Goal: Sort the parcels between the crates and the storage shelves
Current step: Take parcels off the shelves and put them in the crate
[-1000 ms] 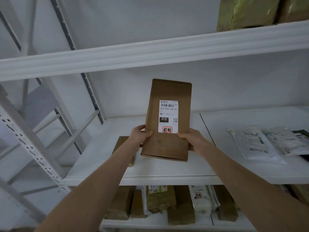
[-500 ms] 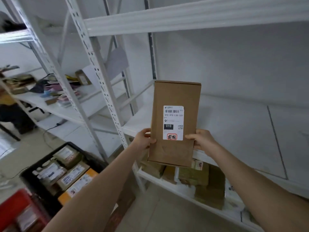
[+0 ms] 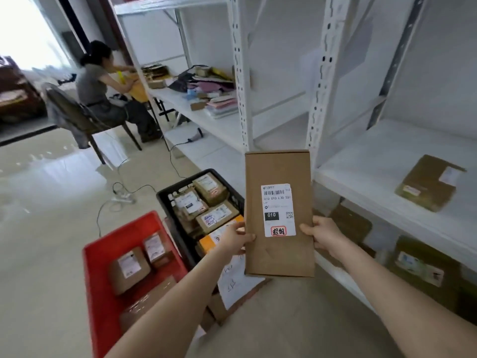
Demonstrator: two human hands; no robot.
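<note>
1. Our left hand (image 3: 233, 239) and right hand (image 3: 324, 235) are apart. Each is clamped on one long side edge of a tall, flat brown cardboard parcel (image 3: 277, 171), with the thumb on the front face and the other fingers hidden behind it.
2. The parcel stands upright in the air between the hands, which grip its lower half, and its front faces us. A white shipping label (image 3: 278, 210) with a barcode, the number 010 and a red stamp sits on that face, its lower part level with our thumbs.
3. Behind our left hand a black plastic crate (image 3: 166, 205) stands on the floor, packed with brown labelled boxes and one orange one.
4. Just beside it, nearer us on the left, a red plastic crate (image 3: 124, 228) holds a few brown labelled boxes.
5. Below the parcel a white handwritten sheet (image 3: 237, 280) lies on a brown carton.
6. Beyond our right hand runs a white metal storage shelf (image 3: 374, 177). A flat brown packet (image 3: 428, 183) lies on its board, well apart from the hands, and more parcels sit on the level below.
7. Far to the left, a seated person (image 3: 95, 81) faces another shelf.
</note>
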